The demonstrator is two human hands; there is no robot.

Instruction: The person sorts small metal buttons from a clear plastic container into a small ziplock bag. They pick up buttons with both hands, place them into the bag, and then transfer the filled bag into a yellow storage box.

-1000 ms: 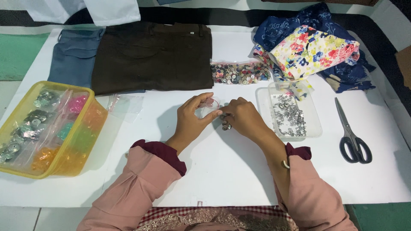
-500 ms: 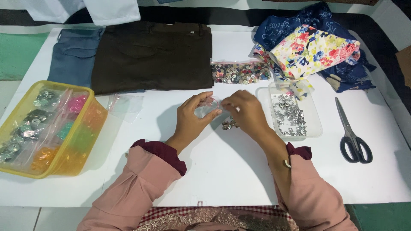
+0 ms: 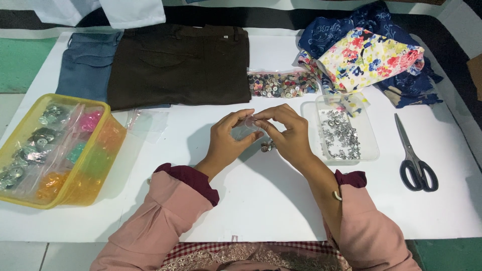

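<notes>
Both hands have risen slightly — each grip pinching the small clear bag.

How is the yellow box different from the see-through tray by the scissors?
The yellow box is tinted yellow and deep; the clear tray is colourless and shallow. The yellow box holds small bags of silvery and bright coloured bits; the clear tray holds only loose silvery metal pieces. The box sits at the table's left edge, the tray right of the hands. Both are open plastic containers.

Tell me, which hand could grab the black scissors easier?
Probably the right hand. The black-handled metal scissors lie on the white table at the person's right, past the clear plastic tray of silver studs. The left hand sits farther away.
</notes>
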